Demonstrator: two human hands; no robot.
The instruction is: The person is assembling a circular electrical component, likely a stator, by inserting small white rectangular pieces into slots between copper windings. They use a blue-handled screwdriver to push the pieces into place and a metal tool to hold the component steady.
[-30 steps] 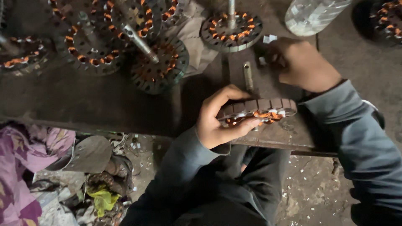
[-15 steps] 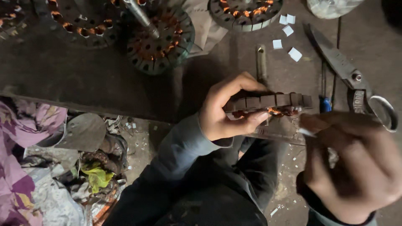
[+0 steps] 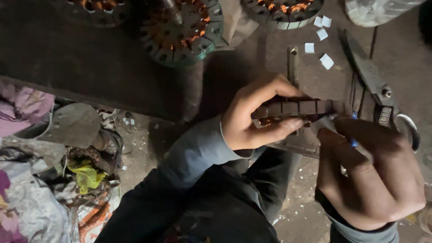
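Both hands met at centre right: left hand (image 3: 252, 119) clamped the stator (image 3: 294, 110), right hand (image 3: 369, 173) seemingly pinched a blue-tipped tool (image 3: 353, 143).

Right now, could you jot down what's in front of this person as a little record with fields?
Place: dark, worn workbench, seen from above
Left hand: grips a round motor core on edge, copper windings showing
Right hand: closed at the core's right end; something blue between the fingers, too hidden to name
On the bench: other wound cores, small white paper squares, large scissors, a flat metal bar
On the floor, left: rags and scrap
Clothing: grey sleeves, dark trousers
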